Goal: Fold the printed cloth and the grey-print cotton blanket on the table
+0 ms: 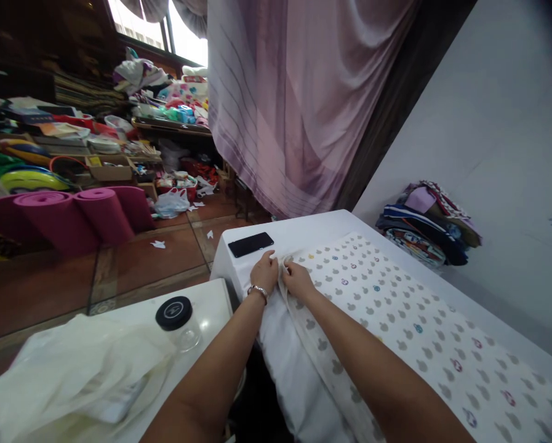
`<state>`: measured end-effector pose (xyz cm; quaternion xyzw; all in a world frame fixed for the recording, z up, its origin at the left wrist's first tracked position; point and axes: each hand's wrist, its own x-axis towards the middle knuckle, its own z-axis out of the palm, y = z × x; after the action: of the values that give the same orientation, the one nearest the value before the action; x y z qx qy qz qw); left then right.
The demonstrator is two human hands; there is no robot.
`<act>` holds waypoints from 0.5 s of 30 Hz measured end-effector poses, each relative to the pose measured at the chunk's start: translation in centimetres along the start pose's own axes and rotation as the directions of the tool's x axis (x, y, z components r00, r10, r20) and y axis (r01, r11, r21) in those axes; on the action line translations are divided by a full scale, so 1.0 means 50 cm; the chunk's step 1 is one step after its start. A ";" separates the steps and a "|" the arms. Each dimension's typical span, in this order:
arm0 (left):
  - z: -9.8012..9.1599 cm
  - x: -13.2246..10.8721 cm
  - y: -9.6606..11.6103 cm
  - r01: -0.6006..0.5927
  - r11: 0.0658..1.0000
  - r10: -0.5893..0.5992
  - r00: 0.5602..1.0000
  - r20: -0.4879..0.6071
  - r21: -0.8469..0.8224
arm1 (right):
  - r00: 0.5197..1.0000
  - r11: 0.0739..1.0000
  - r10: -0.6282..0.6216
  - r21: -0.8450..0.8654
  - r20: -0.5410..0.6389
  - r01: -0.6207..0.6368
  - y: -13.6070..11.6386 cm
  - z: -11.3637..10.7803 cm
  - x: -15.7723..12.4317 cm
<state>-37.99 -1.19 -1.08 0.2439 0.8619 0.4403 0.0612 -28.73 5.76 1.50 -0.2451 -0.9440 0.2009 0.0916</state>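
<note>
The left hand [264, 271] and right hand [296, 280], fingers curled, pinch the near corner of the white cloth printed with grey shapes [396, 307] spread rightward, a black phone [250, 244] just beyond them. Likely squaring this corner; any tug needs 2 even grips

The cloth [396, 307] (white, with small grey and coloured motifs) lies spread flat on the table [322, 226].

Phone [250, 244] behind cloth [396, 307] on table [317, 229]; jar [178, 321], seemingly, left.
</note>
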 end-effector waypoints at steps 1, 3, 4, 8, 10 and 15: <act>0.001 0.001 -0.001 -0.001 1.000 0.001 1.000 -0.004 -0.005 | 1.000 1.000 -0.028 -0.011 0.001 0.028 -0.004 0.000 -0.004; 0.002 0.002 -0.002 -0.004 1.000 0.004 1.000 -0.007 -0.013 | 0.998 0.997 -0.063 -0.035 0.003 0.063 -0.010 -0.001 -0.009; 0.002 0.002 -0.003 -0.005 1.000 0.005 1.000 -0.005 -0.015 | 0.998 0.996 -0.070 -0.045 0.002 0.070 -0.013 -0.001 -0.010; 0.004 0.004 -0.007 -0.014 0.999 0.014 1.000 0.006 -0.029 | 0.999 0.992 -0.049 -0.120 0.010 0.050 -0.024 0.002 -0.009; 0.005 0.005 -0.010 -0.016 0.999 0.016 1.000 0.007 -0.039 | 0.999 0.982 -0.021 -0.186 0.033 0.027 -0.031 0.002 -0.009; 0.004 0.006 -0.010 -0.016 0.997 0.016 1.000 -0.003 -0.072 | 0.997 0.961 0.001 -0.276 0.080 0.022 -0.045 -0.004 -0.011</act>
<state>-38.38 -1.13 -1.55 0.2479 0.8437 0.4716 0.0655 -29.15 3.76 2.58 -0.2422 -0.9670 0.0759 0.0198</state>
